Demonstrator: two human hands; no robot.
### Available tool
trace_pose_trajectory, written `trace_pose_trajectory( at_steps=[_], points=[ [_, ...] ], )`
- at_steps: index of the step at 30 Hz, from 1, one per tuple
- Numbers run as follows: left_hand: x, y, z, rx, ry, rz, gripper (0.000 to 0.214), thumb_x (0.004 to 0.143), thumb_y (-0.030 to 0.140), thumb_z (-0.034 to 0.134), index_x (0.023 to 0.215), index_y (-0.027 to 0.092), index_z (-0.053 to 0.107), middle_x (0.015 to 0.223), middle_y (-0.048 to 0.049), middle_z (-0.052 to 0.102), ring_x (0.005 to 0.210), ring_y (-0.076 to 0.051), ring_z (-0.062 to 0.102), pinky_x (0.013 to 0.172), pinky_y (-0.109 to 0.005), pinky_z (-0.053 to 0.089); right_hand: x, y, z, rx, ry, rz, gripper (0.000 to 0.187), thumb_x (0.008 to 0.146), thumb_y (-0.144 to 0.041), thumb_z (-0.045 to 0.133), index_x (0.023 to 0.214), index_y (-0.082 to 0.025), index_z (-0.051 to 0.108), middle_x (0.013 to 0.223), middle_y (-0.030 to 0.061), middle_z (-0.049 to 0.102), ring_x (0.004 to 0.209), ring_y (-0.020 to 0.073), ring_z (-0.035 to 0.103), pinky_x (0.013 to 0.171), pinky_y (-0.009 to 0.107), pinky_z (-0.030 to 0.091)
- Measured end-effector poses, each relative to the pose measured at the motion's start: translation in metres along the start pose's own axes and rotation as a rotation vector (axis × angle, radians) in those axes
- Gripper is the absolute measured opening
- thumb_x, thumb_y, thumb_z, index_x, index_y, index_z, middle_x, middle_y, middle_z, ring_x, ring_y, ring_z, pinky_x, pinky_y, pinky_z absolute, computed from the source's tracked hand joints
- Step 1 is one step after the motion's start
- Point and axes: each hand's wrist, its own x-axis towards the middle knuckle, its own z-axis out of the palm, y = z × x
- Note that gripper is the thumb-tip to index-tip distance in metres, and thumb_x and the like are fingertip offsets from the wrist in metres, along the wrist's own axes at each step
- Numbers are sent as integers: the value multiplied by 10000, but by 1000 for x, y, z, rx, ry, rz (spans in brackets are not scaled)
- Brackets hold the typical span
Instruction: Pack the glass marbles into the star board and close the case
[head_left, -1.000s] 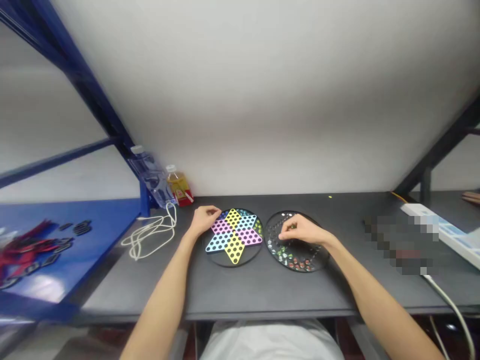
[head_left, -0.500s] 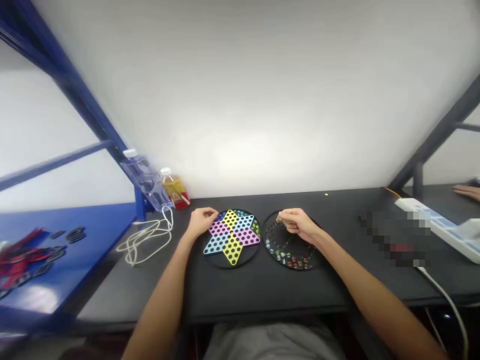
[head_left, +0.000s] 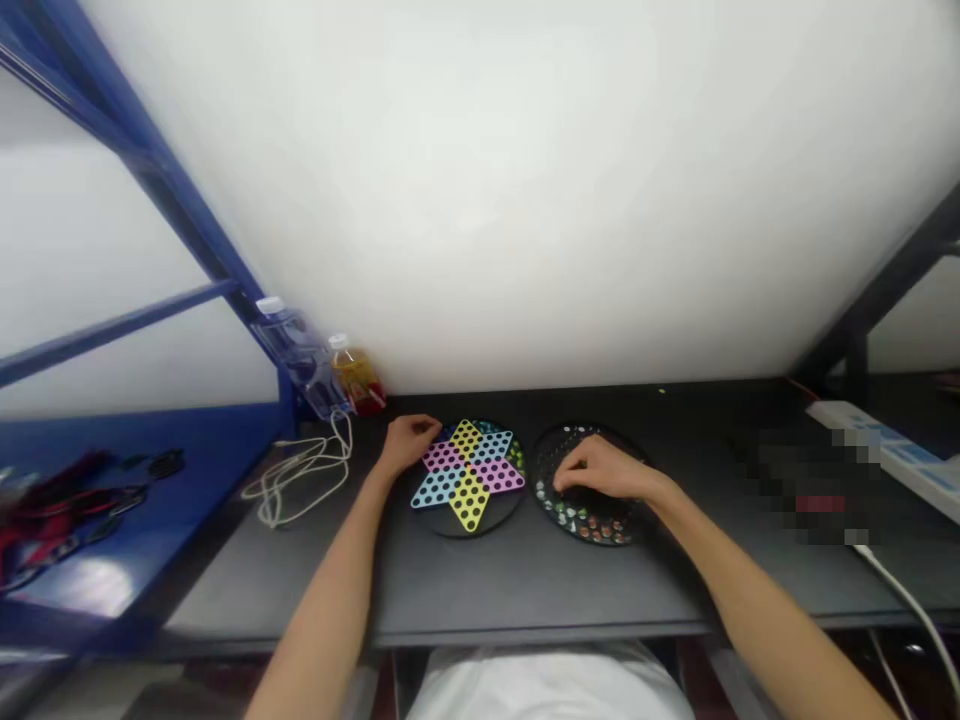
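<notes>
My left hand [head_left: 410,444] rests loosely curled on the upper left edge of a Chinese checkers board [head_left: 469,475], whose star has yellow, pink and blue points with black holes. A few marbles sit in its far right holes. To its right lies a round black marble board [head_left: 581,445], with small coloured and clear marbles along its lower rim [head_left: 589,527]. My right hand [head_left: 604,470] is low over that board, fingertips down near the marbles at its left. The hand hides the board's middle, and I cannot tell whether it holds a marble.
A dark table carries both boards. Behind them stand a clear plastic bottle [head_left: 296,355] and a juice bottle [head_left: 358,378]. A white cable [head_left: 300,480] lies coiled on the left, beside a blue shelf [head_left: 150,520]. A white power strip [head_left: 885,450] and a pixelated patch [head_left: 814,480] are on the right.
My right hand has dropped from the upper part of the black board toward its lower left marbles. My left hand has stayed on the star board's edge.
</notes>
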Motion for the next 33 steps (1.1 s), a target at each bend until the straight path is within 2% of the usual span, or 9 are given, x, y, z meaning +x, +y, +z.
trace_pose_trajectory(
  at_steps=[3,9,15,18,21,24,27,30,33],
  points=[
    [0,1,0,4,2,11,288,774,385,571,839,182,765,759,-37,739,685,-179,646,646,-255,453,-4,-5,-4,-36,-68,-57,242,817,-373,630,849,-201,797,857,25,766,789,190,681,737,251,458],
    [-1,1,-1,19,-2,-7,294,784,393,558,824,183,760,702,-26,724,638,-173,631,604,-252,433,-6,-8,4,-141,-134,-100,198,798,-336,661,853,-206,801,846,23,768,762,182,684,722,237,446],
    [0,0,-1,26,11,5,285,773,388,565,825,190,764,727,-28,733,638,-173,629,594,-247,432,-2,-1,2,-70,-20,-71,194,755,-347,704,799,-181,794,732,25,736,637,151,612,621,243,411],
    [1,-2,-1,23,6,-4,287,772,397,566,819,194,764,725,-27,732,645,-176,634,594,-245,434,3,12,-3,172,218,6,252,740,-396,726,810,-159,776,578,2,629,502,101,467,498,236,335],
    [2,-2,-1,16,9,3,293,773,403,564,830,197,765,741,-28,736,665,-179,642,618,-247,446,9,27,-9,687,389,79,340,767,-451,707,918,-147,724,440,-81,357,401,62,223,385,216,186],
    [2,-1,-1,23,10,1,289,768,401,572,830,198,767,749,-27,738,663,-177,639,621,-249,447,14,39,-15,1115,423,72,349,800,-464,674,950,-148,672,476,-104,250,415,61,140,353,197,133],
    [2,0,-1,19,8,-2,290,766,400,569,828,198,768,741,-27,736,660,-177,636,616,-250,445,19,46,-16,1285,407,106,325,806,-472,657,845,-151,630,511,-89,288,418,56,145,336,187,129],
    [2,-1,0,13,12,8,301,767,403,562,835,196,770,746,-32,736,678,-184,641,636,-257,451,22,46,-9,1248,435,160,381,786,-487,667,636,-185,489,505,-82,293,402,51,148,331,197,106],
    [2,-1,0,33,16,16,301,773,407,564,840,200,773,736,-30,733,658,-181,633,640,-263,448,16,37,-6,950,458,161,514,786,-532,651,521,-209,350,443,-85,250,376,51,160,351,220,87]
  ],
)
